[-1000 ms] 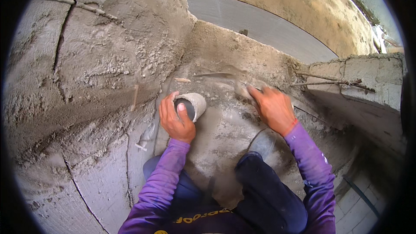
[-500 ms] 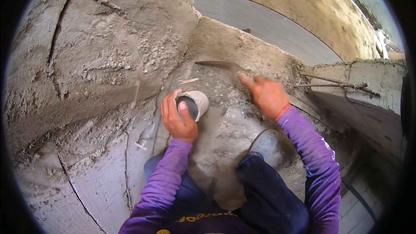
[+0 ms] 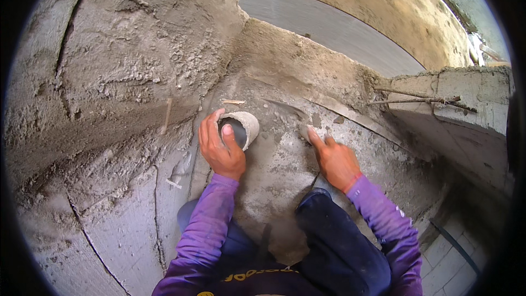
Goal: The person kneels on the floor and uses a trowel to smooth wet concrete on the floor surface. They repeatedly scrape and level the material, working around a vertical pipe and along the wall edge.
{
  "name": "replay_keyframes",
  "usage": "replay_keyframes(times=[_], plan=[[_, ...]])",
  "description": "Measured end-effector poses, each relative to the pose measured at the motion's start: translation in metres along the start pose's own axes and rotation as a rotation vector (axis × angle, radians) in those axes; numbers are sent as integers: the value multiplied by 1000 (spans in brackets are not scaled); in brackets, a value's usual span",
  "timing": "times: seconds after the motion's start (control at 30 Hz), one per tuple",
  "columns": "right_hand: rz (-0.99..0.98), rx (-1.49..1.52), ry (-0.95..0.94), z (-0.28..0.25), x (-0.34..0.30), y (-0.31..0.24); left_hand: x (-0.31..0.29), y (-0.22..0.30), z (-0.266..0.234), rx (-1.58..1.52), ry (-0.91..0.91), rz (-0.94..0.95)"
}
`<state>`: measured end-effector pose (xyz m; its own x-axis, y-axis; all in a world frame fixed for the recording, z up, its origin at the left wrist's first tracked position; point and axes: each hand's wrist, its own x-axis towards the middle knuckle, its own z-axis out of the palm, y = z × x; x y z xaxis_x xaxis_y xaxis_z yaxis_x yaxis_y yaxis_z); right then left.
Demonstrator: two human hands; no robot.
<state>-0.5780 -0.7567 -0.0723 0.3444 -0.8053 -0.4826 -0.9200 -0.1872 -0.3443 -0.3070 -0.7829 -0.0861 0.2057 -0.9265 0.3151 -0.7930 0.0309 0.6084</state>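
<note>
My left hand (image 3: 220, 151) is wrapped round the open end of a short pipe (image 3: 251, 129) crusted with cement. The pipe lies tilted on the rough floor, its dark hollow facing my palm, with my thumb at the rim. To the right, my right hand (image 3: 336, 163) is closed on the handle of a trowel (image 3: 286, 109). The thin blade is smeared by motion and points away to the left, low over the gritty floor (image 3: 285, 156). A small wood sliver (image 3: 233, 101) lies just beyond the pipe.
A rough cement wall (image 3: 131, 66) rises on the left. Steel bars (image 3: 416, 99) stick out of a concrete block (image 3: 471, 101) at the right. Beyond the low far edge stands a curved tan surface (image 3: 350, 5). My knees are close below my hands.
My right hand has drawn the trowel nearer to me, and the blade has come lower. My left hand keeps its grip on the pipe. The view has shifted slightly.
</note>
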Motion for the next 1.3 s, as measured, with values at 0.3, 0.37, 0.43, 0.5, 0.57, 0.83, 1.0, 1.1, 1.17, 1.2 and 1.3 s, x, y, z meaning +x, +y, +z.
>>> replay_keyframes(times=[0.3, 0.37, 0.43, 0.5, 0.57, 0.83, 1.0, 1.1, 1.17, 1.2, 1.3], plan=[[275, 24, 155, 38, -44, 19, -2, 6, 8, -15, 53, -37], [222, 36, 191, 36, -40, 17, -1, 6, 7, -23, 53, -37], [135, 140, 151, 24, -43, 31, -2, 7, 5, -29, 40, -50], [93, 139, 28, -2, -48, 26, -2, 3, 0, -27, 17, -45], [184, 139, 79, -3, -69, 17, -4, -1, -4, -17, 4, -43], [190, 268, 146, 21, -50, 60, -2, 10, 1, 54, 49, -44], [45, 233, 55, 8, 9, 26, -4, 7, 3, -32, -3, -19], [158, 188, 33, -16, -23, 0, 3, -7, -4, -20, 7, 22], [274, 196, 43, -5, -61, 2, -2, -9, -3, -12, 16, 24], [339, 187, 78, 1, -80, 5, -5, -8, -2, -5, 27, 13], [453, 166, 125, 8, -78, 17, -1, 4, 3, -13, 34, -23]])
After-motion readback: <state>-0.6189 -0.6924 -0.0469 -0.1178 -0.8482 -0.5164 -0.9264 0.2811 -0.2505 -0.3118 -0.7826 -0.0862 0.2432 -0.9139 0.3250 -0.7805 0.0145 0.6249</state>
